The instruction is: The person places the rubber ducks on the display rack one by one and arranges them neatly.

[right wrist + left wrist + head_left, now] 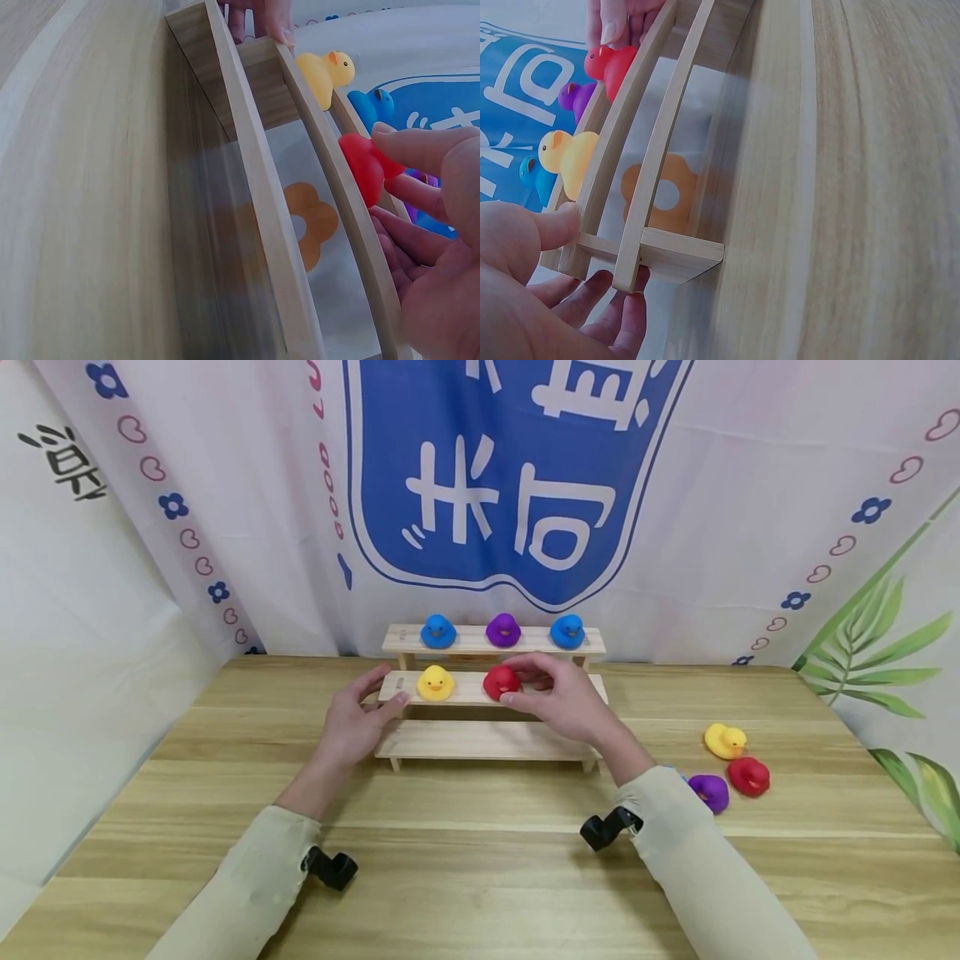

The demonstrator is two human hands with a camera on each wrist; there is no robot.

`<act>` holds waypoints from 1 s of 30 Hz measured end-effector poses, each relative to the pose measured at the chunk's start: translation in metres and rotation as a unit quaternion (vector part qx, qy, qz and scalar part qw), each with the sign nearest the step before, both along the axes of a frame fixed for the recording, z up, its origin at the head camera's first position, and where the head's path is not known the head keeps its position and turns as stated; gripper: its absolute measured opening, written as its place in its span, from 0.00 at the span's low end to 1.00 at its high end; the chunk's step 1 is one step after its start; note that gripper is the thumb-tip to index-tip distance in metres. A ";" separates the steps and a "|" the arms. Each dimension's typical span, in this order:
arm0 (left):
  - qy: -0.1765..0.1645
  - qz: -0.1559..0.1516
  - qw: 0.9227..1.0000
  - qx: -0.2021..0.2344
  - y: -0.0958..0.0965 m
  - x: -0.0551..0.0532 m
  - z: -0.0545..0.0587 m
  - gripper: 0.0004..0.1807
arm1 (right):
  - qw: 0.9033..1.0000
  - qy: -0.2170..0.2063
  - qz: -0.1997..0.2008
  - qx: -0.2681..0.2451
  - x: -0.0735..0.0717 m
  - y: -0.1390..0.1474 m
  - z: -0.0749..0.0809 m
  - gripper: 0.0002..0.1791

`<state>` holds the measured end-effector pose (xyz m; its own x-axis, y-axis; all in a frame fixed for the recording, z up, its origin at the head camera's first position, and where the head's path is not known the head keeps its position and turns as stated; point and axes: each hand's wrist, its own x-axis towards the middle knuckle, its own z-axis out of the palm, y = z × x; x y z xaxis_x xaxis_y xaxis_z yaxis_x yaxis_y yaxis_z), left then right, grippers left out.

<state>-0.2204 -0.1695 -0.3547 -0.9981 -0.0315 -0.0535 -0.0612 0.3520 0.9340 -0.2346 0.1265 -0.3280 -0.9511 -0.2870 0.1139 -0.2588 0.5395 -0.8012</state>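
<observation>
A three-tier wooden stand [480, 740] stands on the table. My left hand [356, 717] grips the left end of its middle tier, thumb on the front edge and fingers around the end. On that tier a yellow rubber duck [436, 684] sits near the left hand. Right of it is a red rubber duck [500, 682], upright on the board. My right hand [561, 697] pinches this red duck [363, 166] between thumb and fingers from its right side. Along the top tier sit a blue duck [438, 632], a purple duck [503, 630] and another blue duck [567, 632].
On the table [450, 877] to the right lie a yellow duck [725, 741], a red duck [748, 776] and a purple duck [709, 792]; a bit of blue shows behind the right sleeve [675, 810]. A printed curtain [285, 527] hangs behind the stand.
</observation>
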 end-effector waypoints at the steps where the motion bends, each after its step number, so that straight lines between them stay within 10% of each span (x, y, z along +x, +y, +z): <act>1: 0.000 -0.001 1.000 0.000 0.000 0.000 0.000 0.38 | 1.000 0.001 0.001 -0.001 0.000 0.001 0.000 0.25; 30: -0.005 0.007 1.000 -0.017 0.001 0.000 0.000 0.38 | 0.999 0.012 -0.002 -0.033 0.013 0.055 0.010 0.23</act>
<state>-0.2204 -0.1685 -0.3546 -0.9970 -0.0469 -0.0619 -0.0752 0.3825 0.9209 -0.2216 0.1815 -0.3183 -0.9488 -0.2751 0.1553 -0.2766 0.4858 -0.8291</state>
